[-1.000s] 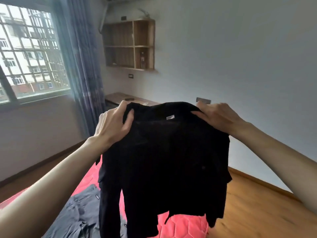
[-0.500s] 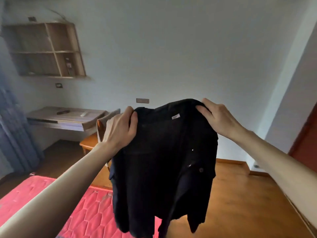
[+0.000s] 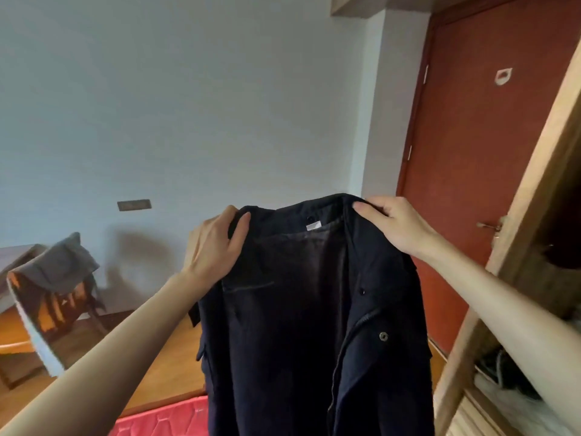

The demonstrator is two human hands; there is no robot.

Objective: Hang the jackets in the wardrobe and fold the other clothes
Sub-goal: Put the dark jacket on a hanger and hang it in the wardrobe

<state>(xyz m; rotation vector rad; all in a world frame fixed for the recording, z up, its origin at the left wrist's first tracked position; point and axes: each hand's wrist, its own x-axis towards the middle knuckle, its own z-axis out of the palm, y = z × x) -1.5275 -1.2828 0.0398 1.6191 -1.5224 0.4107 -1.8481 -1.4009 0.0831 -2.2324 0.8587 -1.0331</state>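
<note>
A dark navy jacket (image 3: 301, 309) is held up in the air, just left of the wardrobe (image 3: 534, 221). Its front is open, a white label shown at the collar, snaps and a zip down one edge. It hangs lengthwise, collar up. Its shoulders are gripped by the left hand (image 3: 217, 247) and right hand (image 3: 393, 225), fingers curled over the cloth.

The left hand (image 3: 215, 248) and right hand (image 3: 394, 226) are bare, with no rings, and both forearms are uncovered to the frame's edge; any sleeves seemingly sit higher up, out of view.
</note>
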